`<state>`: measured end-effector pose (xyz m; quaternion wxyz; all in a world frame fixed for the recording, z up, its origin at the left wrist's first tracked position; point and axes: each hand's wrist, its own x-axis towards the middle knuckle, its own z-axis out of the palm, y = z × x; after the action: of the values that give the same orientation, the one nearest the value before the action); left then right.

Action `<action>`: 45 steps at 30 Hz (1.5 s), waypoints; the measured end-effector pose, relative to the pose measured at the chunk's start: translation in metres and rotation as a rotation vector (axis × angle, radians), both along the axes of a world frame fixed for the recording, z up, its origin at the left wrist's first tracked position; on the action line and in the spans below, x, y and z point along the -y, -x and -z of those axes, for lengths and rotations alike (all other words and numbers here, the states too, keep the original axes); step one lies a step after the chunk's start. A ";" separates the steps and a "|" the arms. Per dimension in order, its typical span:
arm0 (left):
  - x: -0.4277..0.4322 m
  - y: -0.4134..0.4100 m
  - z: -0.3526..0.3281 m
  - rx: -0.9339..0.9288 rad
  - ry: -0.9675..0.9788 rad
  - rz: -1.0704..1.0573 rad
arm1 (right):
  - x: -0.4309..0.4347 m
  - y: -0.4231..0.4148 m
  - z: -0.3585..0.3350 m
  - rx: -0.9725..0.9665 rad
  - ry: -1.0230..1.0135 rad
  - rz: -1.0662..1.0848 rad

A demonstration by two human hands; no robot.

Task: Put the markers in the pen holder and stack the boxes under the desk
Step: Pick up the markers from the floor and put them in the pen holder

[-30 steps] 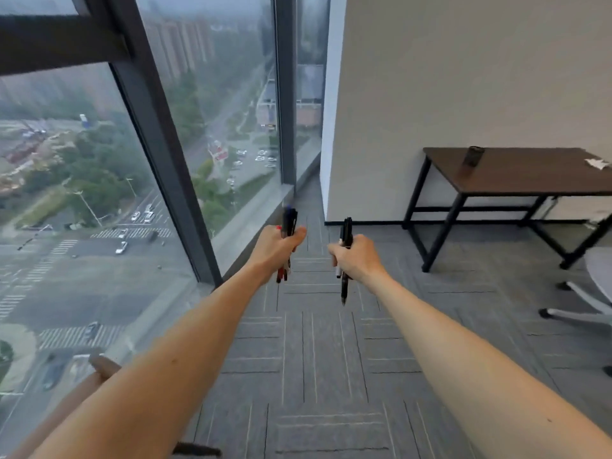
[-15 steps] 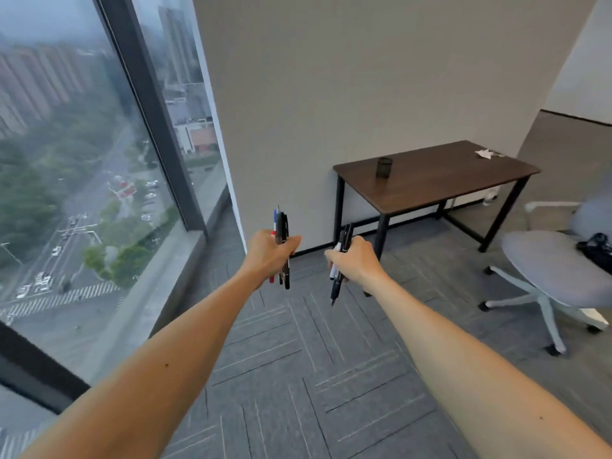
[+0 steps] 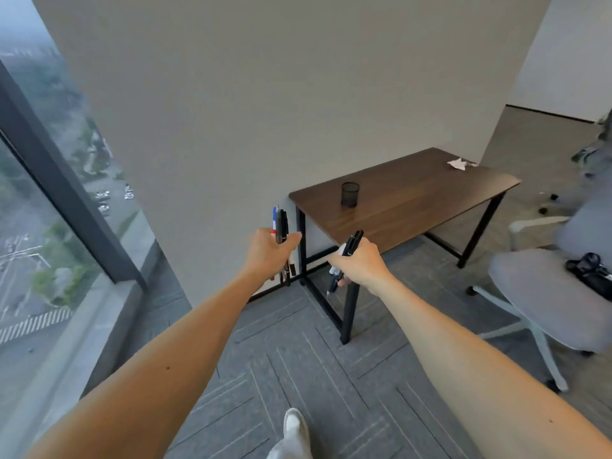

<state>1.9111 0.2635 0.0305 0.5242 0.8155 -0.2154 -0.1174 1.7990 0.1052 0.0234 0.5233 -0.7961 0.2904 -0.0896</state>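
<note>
My left hand (image 3: 268, 256) grips a bunch of markers (image 3: 281, 225) held upright, black ones with a blue-and-red one among them. My right hand (image 3: 359, 265) grips a second bunch of black markers (image 3: 351, 243), tilted with their upper ends toward the desk. A black mesh pen holder (image 3: 349, 194) stands near the left end of a dark wooden desk (image 3: 414, 197) with black metal legs, beyond both hands. No boxes are in view.
A crumpled white paper (image 3: 461, 164) lies at the desk's far right. A grey office chair (image 3: 543, 293) with a black object (image 3: 589, 273) on its seat stands to the right. A full-height window (image 3: 49, 193) runs along the left. My white shoe (image 3: 294, 429) shows on the grey carpet.
The view has swung right from the window toward the desk, which is now closer and larger. Both hands still hold their markers out in front; a foot has come into view below.
</note>
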 end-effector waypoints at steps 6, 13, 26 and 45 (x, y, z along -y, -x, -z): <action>0.141 -0.146 0.014 -0.049 -0.035 0.075 | 0.132 -0.120 0.008 -0.012 -0.021 0.185; 0.304 -0.259 0.030 -0.053 -0.035 0.104 | 0.287 -0.210 0.019 -0.036 -0.097 0.320; 0.542 -0.425 0.109 -0.192 -0.131 -0.062 | 0.531 -0.421 0.107 -0.102 -0.122 0.183; 0.628 -0.495 0.237 -0.408 -0.162 -0.238 | 0.586 -0.545 0.228 -0.354 -0.053 -0.057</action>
<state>2.4062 -0.3643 -0.2065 0.5000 0.8339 0.0025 -0.2337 2.3437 -0.4803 -0.2046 0.4872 -0.7933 0.3575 0.0743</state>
